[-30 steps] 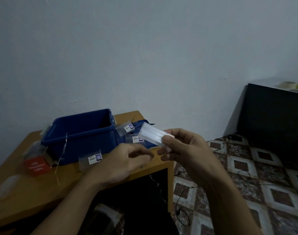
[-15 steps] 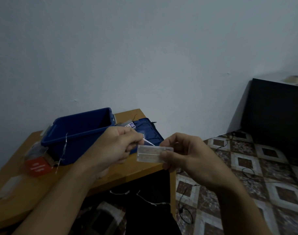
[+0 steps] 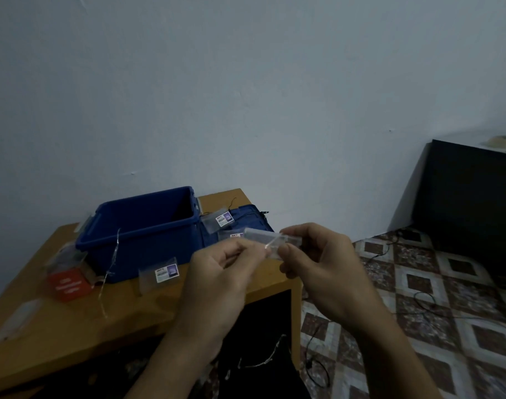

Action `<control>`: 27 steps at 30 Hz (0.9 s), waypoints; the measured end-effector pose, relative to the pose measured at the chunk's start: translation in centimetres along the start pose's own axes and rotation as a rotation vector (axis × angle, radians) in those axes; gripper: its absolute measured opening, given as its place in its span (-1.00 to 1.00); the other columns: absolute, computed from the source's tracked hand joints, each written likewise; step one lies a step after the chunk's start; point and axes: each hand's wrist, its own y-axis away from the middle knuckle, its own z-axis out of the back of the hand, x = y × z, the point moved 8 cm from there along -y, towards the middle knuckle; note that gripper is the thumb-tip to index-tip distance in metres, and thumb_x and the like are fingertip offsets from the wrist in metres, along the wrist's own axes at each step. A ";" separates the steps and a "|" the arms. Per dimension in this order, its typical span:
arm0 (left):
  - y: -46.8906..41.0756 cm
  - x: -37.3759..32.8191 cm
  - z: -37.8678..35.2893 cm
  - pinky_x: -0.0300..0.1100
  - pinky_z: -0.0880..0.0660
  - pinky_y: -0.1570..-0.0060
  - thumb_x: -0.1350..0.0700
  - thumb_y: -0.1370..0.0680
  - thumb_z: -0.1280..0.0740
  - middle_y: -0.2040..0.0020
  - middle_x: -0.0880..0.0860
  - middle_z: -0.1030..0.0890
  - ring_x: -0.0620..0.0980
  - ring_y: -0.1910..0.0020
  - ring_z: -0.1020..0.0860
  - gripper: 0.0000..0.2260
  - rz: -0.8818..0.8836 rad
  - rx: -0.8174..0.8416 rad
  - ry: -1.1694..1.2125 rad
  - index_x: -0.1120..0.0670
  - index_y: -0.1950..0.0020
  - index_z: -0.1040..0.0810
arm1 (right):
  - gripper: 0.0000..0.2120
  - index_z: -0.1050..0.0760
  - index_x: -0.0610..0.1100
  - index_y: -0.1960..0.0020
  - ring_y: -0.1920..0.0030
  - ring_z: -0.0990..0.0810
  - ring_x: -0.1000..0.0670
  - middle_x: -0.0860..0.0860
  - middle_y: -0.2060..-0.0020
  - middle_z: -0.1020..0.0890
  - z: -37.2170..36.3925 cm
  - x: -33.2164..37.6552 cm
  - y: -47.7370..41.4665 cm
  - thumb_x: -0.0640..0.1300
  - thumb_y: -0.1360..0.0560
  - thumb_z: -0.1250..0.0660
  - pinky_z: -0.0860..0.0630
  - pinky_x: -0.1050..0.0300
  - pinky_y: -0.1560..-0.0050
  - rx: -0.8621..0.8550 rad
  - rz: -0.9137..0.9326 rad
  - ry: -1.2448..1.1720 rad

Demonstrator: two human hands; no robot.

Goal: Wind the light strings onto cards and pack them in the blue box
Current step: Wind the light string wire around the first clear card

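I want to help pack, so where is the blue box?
In the head view, the blue box sits on the left, at the back of the wooden table, between the red packet and a dark blue pouch.

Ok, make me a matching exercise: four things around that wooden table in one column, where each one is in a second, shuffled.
Things
1. blue plastic box
2. red printed card
3. clear plastic case
4. thin light string

Places
A. pinched by the left hand
B. lying on the wooden table, by the box's left front corner
C. open-topped, toward the wall
D. held by the right hand

Pairs: 1-C, 2-B, 3-D, 4-A
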 end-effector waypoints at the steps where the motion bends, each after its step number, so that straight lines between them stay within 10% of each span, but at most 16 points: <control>1: 0.3 0.6 -0.3 -0.25 -0.18 0.54 0.07 -0.54 -0.36 0.45 0.04 -0.38 -0.11 0.56 -0.24 -0.84 0.045 -0.002 0.050 0.05 0.17 -0.69 | -0.86 -0.58 -0.05 -0.13 0.23 -0.69 0.07 -0.02 0.19 -0.71 0.1 0.0 0.0 -0.15 -0.58 -0.38 -0.68 0.00 0.12 -0.013 0.001 -0.013; 9: 0.8 3.7 -2.5 -0.28 -0.10 0.61 0.10 -0.59 -0.34 0.45 0.03 -0.32 -0.09 0.57 -0.16 -0.83 0.327 -0.019 0.319 0.21 -0.01 -0.52 | -0.91 -0.61 -0.10 -0.06 0.29 -0.68 0.02 -0.07 0.25 -0.70 0.0 -0.1 0.0 -0.20 -0.57 -0.40 -0.55 0.25 0.32 -0.075 -0.023 -0.183; 27: -0.4 3.2 -2.6 -0.24 -0.23 0.51 0.11 -0.61 -0.33 0.38 0.03 -0.39 -0.09 0.50 -0.28 -0.91 0.171 0.154 0.131 0.04 -0.04 -0.63 | -0.85 -0.63 -0.25 -0.08 0.17 -0.70 -0.11 -0.33 0.00 -0.64 -0.2 -1.4 -0.3 -0.23 -0.55 -0.39 -0.64 0.09 0.16 0.045 -0.150 -0.470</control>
